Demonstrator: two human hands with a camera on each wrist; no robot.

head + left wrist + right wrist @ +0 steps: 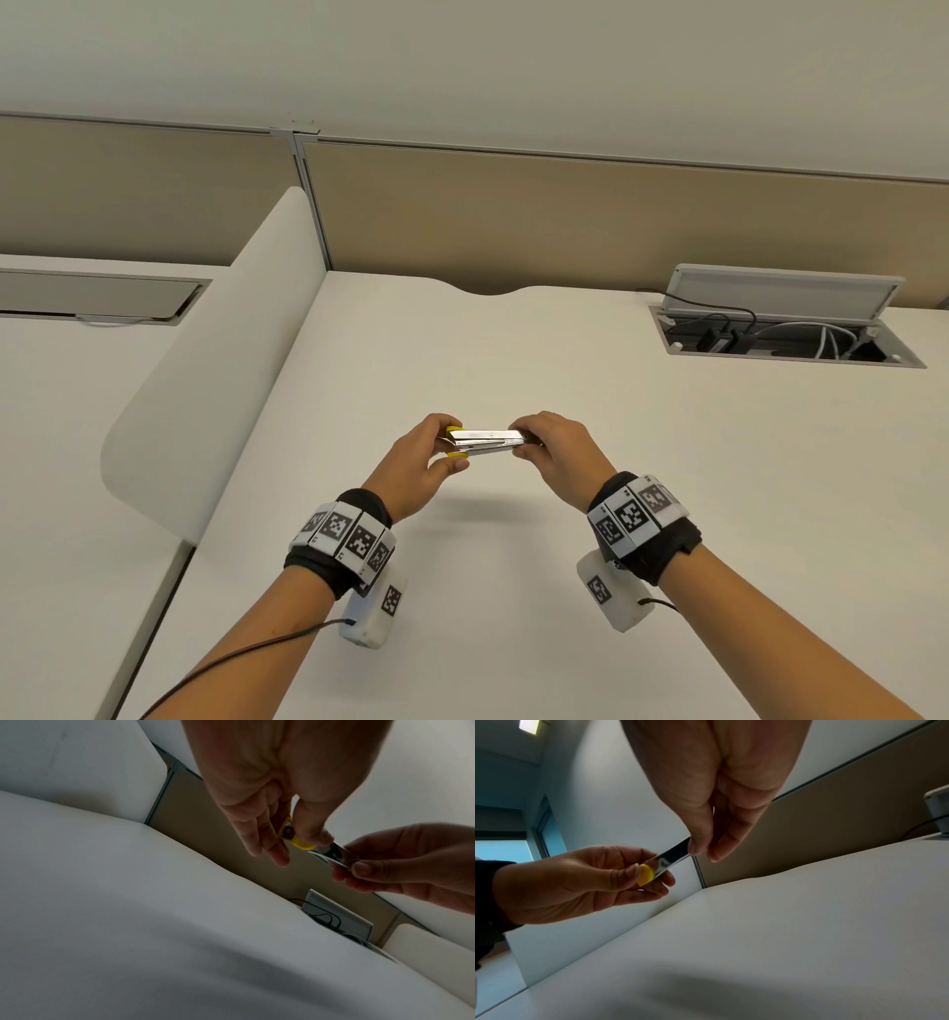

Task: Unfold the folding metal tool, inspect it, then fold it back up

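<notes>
A shiny folding metal tool (488,441) with yellow ends is held level in the air above the white desk (513,360), lying folded as a flat bar. My left hand (429,452) pinches its yellow left end between thumb and fingers. My right hand (547,444) pinches the right end from above. In the left wrist view the tool (303,841) shows its yellow piece under my left thumb, and my right hand (385,866) grips the metal tip. In the right wrist view the tool (670,860) spans between my right hand (700,850) and my left hand (618,876).
A rounded white divider panel (215,385) stands at the desk's left edge. An open cable tray (780,334) with plugs and wires sits at the back right. A beige partition wall (565,216) runs behind the desk.
</notes>
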